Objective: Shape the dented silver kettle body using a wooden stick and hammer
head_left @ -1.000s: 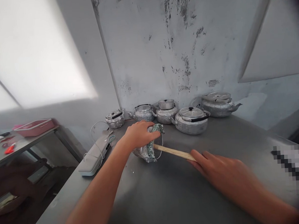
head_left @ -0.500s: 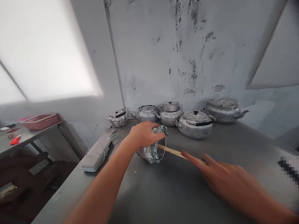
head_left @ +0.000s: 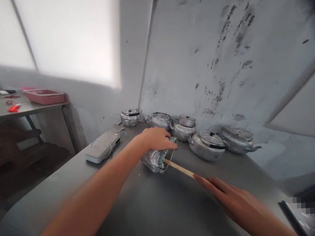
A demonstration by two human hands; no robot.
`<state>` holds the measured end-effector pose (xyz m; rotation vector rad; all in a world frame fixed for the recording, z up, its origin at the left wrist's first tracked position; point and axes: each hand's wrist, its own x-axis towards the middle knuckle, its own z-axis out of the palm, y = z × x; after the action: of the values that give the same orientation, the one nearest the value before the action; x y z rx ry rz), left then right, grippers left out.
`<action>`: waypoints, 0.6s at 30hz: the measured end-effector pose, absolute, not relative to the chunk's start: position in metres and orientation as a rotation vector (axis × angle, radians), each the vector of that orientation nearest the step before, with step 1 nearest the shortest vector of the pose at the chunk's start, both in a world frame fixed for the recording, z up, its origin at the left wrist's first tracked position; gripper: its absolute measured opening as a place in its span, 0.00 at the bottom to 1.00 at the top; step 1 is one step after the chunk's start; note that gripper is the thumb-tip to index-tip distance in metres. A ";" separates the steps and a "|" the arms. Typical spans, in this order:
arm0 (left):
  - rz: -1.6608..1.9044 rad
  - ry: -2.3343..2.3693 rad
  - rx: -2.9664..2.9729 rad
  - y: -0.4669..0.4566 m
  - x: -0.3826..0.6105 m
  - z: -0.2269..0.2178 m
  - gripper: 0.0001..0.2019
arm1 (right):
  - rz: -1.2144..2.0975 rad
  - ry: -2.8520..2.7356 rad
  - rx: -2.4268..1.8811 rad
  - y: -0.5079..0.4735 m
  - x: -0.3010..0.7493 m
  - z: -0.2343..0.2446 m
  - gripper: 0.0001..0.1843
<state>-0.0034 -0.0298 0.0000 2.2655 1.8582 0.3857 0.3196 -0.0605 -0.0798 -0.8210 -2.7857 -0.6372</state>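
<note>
A silvery metal teapot [head_left: 150, 161] lies tipped on its side on the grey table, its mouth facing right. Green-and-white patterned cloth [head_left: 163, 155] lines the mouth and bulges over the rim. My left hand [head_left: 157, 139] is closed over the top of the rim, gripping pot and cloth together. From the right, my right hand [head_left: 230, 195] holds a pale wooden stick [head_left: 180, 168], index finger laid along it. The stick's far tip goes in at the cloth-lined mouth and is hidden there. A thin wire handle [head_left: 169, 159] hangs at the opening.
Several metal teapots, one of them lidded [head_left: 208, 147], line the wall behind. A grey power bank-like case [head_left: 102, 145] with white cables lies at left. On another table sits a pink basket [head_left: 44, 96]. A dark-edged object [head_left: 293, 213], partly blurred out, is at right.
The view has tilted and turned left, so the teapots and wall appear shifted right. Both hands keep their holds, and the stick stays in the teapot's mouth.
</note>
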 end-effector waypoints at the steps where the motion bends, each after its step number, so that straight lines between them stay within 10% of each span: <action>1: 0.387 1.857 2.263 -0.029 -0.005 0.000 0.31 | -0.632 -2.817 -0.759 -0.059 0.321 -0.077 0.48; 18: 0.242 1.762 2.206 -0.031 -0.016 0.007 0.39 | -0.889 -2.640 -0.655 -0.054 0.343 -0.108 0.32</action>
<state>-0.0157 -0.0307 0.0069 2.2059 1.7618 0.2419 0.3431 -0.0540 -0.1083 -0.6549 -2.6398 -0.8887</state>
